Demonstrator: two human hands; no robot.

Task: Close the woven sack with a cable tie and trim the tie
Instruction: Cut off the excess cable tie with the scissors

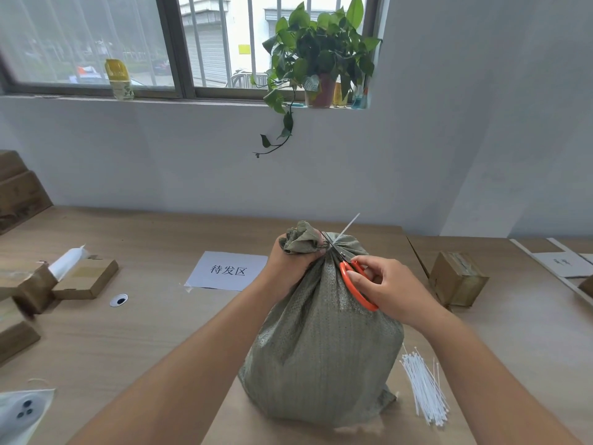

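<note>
A grey-green woven sack [321, 342] stands upright on the wooden table, its neck bunched at the top. My left hand [290, 260] grips the gathered neck just below the ruffled mouth. A white cable tie [349, 223] circles the neck and its free tail sticks up and to the right. My right hand [390, 289] holds orange-handled scissors [354, 284], whose blades reach up to the base of the tie's tail at the neck.
A bundle of spare white cable ties [425, 390] lies right of the sack. A white paper sign [229, 271] lies behind it. Cardboard boxes sit at left [85, 279] and right [457, 279]. A potted plant [321, 59] stands on the windowsill.
</note>
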